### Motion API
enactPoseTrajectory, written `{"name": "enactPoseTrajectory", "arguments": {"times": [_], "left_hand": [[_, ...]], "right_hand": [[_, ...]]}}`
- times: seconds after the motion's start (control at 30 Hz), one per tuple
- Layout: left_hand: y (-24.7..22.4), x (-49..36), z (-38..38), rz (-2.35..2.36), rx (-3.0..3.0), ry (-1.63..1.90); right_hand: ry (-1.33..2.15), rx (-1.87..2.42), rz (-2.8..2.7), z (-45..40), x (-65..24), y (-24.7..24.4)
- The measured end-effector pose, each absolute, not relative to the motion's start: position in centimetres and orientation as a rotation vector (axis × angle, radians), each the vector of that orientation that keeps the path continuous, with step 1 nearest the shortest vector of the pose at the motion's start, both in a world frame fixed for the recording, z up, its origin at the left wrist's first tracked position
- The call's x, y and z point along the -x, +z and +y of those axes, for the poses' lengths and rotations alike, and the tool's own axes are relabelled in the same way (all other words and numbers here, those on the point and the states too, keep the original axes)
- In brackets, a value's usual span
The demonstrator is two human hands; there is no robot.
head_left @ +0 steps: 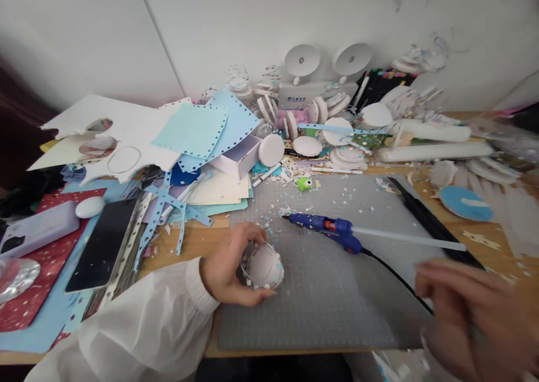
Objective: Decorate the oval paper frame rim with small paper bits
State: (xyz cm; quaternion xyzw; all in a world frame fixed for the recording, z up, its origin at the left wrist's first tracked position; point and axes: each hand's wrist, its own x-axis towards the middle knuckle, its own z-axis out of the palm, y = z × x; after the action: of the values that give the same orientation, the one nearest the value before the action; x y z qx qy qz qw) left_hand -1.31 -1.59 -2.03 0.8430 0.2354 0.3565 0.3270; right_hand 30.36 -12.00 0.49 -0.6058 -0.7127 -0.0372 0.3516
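Observation:
My left hand (238, 267) is curled round a small round white paper craft (263, 267), thumb on the near side and fingers on the far side. The craft has a thin wire-like ring and little white and pale blue cutouts along its rim. It rests on or just over the left part of the grey cutting mat (320, 309). My right hand (475, 309), smeared by motion, is over the mat's right edge; whether its fingers hold anything does not show. Between the hands lies a blue hot glue gun (324, 228) with a long clear glue stick (408, 237) in its back.
Left lie a black phone (103, 242), punched blue paper strips (162, 208) and paper sheets (189, 129). Several white round discs (272, 150) and paper scraps crowd the back by a two-headed white lamp (302, 60). A black cutter-like tool (425, 213) and blue disc (466, 203) lie right.

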Motion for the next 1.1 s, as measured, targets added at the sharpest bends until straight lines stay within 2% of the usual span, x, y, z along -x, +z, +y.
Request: {"name": "enactPoseTrajectory", "arguments": {"times": [0.1,0.23,0.37,0.6,0.87,1.1], "left_hand": [[-2.0,1.2,-1.5,0.611,-2.214,0.952],[-1.9,1.1,-1.4,0.615,-2.226,0.951],[-1.8,1.2,-1.5,0.64,-2.219,0.944],[-1.9,1.3,-1.5,0.644,-2.218,0.911],[-1.9,1.3,-1.4,0.623,-2.256,0.868],[-1.8,1.3,-1.4,0.628,-2.261,0.843]], "right_hand": [[-0.255,1.543,-2.059,-8.4,-29.8,0.2],[-0.208,1.513,-2.198,-5.7,-28.3,-1.0],[-0.09,1.456,-2.149,-5.0,-29.1,-1.4],[0.002,1.509,-1.971,-5.4,-33.1,0.9],[-0.455,1.988,-1.849,-4.8,-37.1,0.7],[-0.515,1.941,-1.894,-4.2,-37.4,-1.0]]}}
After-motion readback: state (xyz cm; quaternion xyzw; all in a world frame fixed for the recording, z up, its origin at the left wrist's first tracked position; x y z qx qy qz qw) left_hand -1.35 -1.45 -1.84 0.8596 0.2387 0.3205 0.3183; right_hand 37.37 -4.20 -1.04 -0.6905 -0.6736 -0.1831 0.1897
